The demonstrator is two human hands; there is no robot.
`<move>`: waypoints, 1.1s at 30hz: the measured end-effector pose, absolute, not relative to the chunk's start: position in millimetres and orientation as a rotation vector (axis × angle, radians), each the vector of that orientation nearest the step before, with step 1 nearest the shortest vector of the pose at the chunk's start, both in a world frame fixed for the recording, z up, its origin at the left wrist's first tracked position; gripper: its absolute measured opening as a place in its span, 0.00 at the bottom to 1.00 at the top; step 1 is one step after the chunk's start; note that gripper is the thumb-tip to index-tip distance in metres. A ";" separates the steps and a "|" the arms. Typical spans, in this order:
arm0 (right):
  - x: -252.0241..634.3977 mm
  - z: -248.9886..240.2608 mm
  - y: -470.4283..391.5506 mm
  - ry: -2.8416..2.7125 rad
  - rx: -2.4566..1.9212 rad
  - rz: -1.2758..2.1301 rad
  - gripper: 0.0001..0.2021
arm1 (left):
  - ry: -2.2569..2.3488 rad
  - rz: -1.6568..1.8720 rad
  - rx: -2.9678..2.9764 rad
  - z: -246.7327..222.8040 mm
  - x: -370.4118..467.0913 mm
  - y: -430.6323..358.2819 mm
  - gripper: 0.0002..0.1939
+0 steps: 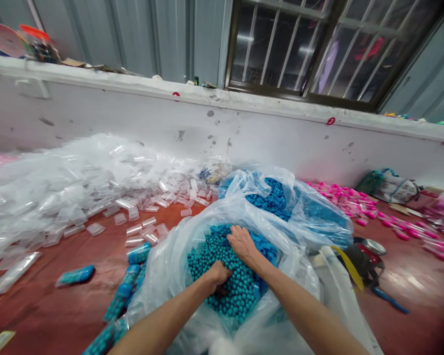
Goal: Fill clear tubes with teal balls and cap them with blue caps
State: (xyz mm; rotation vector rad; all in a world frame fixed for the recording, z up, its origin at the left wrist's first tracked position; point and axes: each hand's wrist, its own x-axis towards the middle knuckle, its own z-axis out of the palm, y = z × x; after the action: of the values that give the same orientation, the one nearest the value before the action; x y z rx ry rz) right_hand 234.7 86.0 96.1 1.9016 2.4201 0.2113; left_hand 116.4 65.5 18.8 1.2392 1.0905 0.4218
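Note:
A big clear plastic bag (163, 261) stands open in front of me, filled with teal balls (240, 296). Blue plastic pieces (264, 249) lie along the right side inside it. My left hand (219, 275) is down among the balls with its fingers curled; their tips and anything in them are hidden. Just above and to the right, my right hand (242, 242) rests palm down on the balls, beside the blue pieces, its fingers stretched out. Left of the bag lie several clear tubes filled with teal balls (120, 296), with blue ends.
Behind stands another bag of blue pieces (272, 199). A heap of clear plastic tubes (96, 177) spreads at left on the red surface (77, 310). Pink pieces (344, 199), a silver-lidded jar (373, 246) and a yellow strap (350, 268) are at right. A wall (262, 143) runs behind.

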 end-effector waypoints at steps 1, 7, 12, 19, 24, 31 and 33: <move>238.0 99.7 83.2 2.425 1.938 0.218 0.12 | 1.094 0.404 1.171 19.7 116.8 66.0 0.10; 259.4 104.4 56.3 2.437 2.017 0.083 0.07 | 1.008 0.372 0.913 36.0 103.6 64.1 0.18; 258.1 97.4 36.3 2.539 2.008 0.044 0.07 | 0.936 0.421 0.849 53.7 92.6 57.3 0.17; 241.7 100.6 19.8 2.695 1.999 0.115 0.07 | 0.945 0.531 0.844 63.9 76.2 49.5 0.20; 239.9 95.8 11.2 2.804 1.950 -0.123 0.08 | 0.919 0.525 0.889 66.1 68.3 44.1 0.20; 236.0 89.1 11.3 2.948 2.351 -0.741 0.08 | 0.914 0.653 1.046 72.2 69.9 39.6 0.22; 232.3 92.1 10.2 2.850 2.468 -1.010 0.08 | 0.909 0.606 1.097 73.7 69.9 37.7 0.24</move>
State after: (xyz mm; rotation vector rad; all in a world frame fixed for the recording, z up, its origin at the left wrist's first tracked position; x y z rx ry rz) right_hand 232.3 10.2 92.1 2.4676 2.8505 -1.0104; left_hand 69.9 37.7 73.7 1.0965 0.9086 0.6060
